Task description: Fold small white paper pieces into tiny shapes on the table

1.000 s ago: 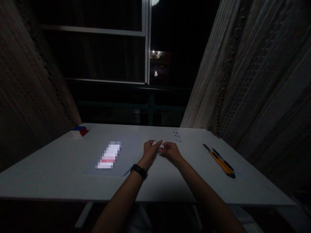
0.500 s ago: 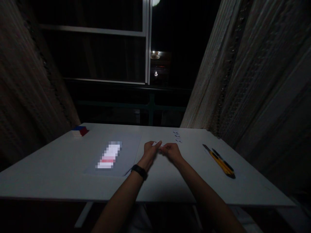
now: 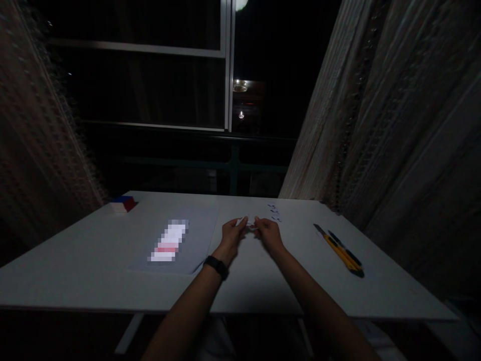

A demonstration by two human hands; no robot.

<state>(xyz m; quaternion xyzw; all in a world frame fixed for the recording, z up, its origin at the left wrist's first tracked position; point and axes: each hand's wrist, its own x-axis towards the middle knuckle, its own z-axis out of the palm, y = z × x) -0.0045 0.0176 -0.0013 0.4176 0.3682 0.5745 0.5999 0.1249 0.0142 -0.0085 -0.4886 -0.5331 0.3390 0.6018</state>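
The bright screen (image 3: 170,240) lying on the sheet of paper (image 3: 205,225), towards the left edge of the white surface (image 3: 93,283), is blurred into blocks, so I cannot read it. Small dark marks (image 3: 275,212) near the far edge are too tiny to make out. Midway between the surface's left and right edges, my left hand (image 3: 233,233) pinches a small white piece (image 3: 240,221), thumb on top, fingers curled. My right hand (image 3: 269,232) has thumb and fingertips closed at its other end. A yellow cutter (image 3: 341,253) lies towards the right edge.
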